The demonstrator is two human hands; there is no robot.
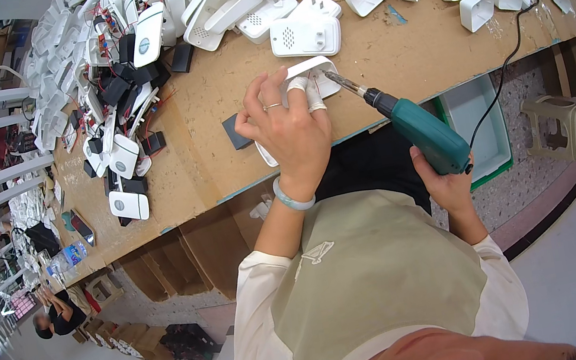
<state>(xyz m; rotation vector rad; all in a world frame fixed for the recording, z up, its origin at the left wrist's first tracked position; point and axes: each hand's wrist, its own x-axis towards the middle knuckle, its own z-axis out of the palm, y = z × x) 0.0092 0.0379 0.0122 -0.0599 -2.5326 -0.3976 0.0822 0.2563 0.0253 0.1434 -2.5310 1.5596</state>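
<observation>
On the worktable point(200, 145), the left hand point(292, 125) steadies a white housing point(317, 73); the right hand point(449, 188) grips a green driver point(427, 131) — a slipping bit point(346, 83) could jab the wrapped fingers point(315, 97).

Your left hand point(293, 134) reaches forward, back upward and fingers bent, with a ring point(272, 105) on one finger. White wraps point(315, 96) cover the two digits on the side toward your right hand point(448, 185). A pale bangle point(292, 194) circles your left wrist, and that forearm point(281, 225) angles outward to the elbow. Your right hand sits lower and nearer your body, curled in a grip, thumb raised, its other fingers mostly hidden. White sleeves point(501, 276) leave both forearms bare.
</observation>
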